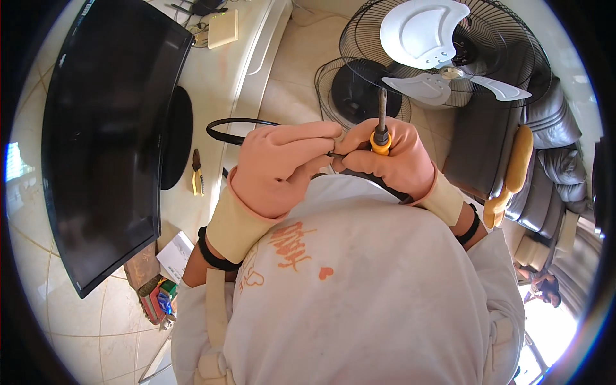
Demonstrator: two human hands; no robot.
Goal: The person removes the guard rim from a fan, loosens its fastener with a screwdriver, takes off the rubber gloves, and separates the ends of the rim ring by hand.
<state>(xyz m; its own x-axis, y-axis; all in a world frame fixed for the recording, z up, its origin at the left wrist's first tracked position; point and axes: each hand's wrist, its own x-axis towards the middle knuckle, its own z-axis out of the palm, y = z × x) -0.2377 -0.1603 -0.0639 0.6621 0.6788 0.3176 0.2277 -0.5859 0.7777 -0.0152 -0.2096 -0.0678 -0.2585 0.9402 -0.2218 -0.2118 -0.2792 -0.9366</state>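
Both my hands wear pink rubber gloves with cream cuffs, and their fingertips meet in front of my chest. My left hand is closed, its fingers pinching by a thin dark piece between the hands. From behind it a thin black cord-like loop bulges out to the left; where its ends go is hidden. In my right hand a screwdriver is held with its shaft pointing away, its yellow handle partly inside the fist. The right thumb and forefinger press together near the left fingertips. What they pinch is mostly covered.
Beyond my hands stands a fan with pale blades and black wire guard. Pliers with yellow grips lie on the desk, beside a large black monitor. A dark sofa is at right; another person is far right.
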